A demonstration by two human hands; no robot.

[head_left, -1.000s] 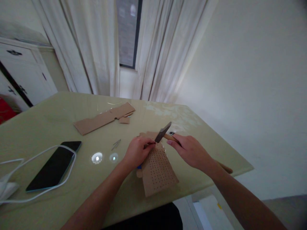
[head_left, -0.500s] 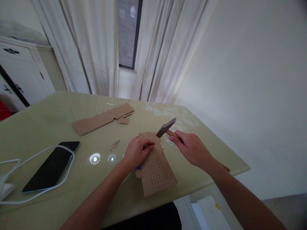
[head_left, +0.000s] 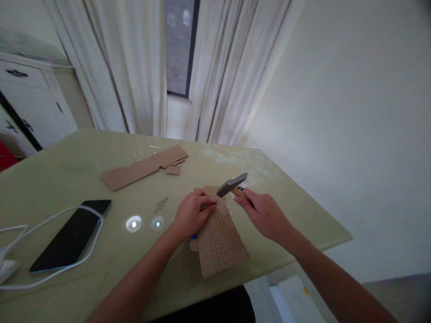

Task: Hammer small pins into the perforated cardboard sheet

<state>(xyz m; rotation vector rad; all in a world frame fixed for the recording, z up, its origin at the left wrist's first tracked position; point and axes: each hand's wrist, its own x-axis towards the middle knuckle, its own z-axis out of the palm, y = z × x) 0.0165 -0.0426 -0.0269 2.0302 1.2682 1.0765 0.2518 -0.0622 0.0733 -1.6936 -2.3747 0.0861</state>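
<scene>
My right hand (head_left: 266, 213) is closed round the wooden handle of a hammer (head_left: 231, 184), its metal head raised just above the far end of a cardboard piece (head_left: 224, 242). Rows of small punched holes cover that cardboard, which lies near the table's front edge. On its upper left part rests my left hand (head_left: 193, 213), thumb and fingers pinched together. Something small and dark shows between those fingers, too hidden to name. A bit of blue (head_left: 194, 236) peeks out under the left hand. Several thin metal pins or nails (head_left: 160, 204) lie to its left.
Cut cardboard strips (head_left: 144, 169) lie farther back on the glossy table (head_left: 84, 168). At left are a dark tablet or phone (head_left: 72, 235) and a looping white cable (head_left: 97, 244). A wall (head_left: 336, 134) rises at right, curtains (head_left: 141, 67) behind.
The hammer and my right hand have moved slightly down and to the left, nearer the cardboard. My left hand and the cardboard stay in place.
</scene>
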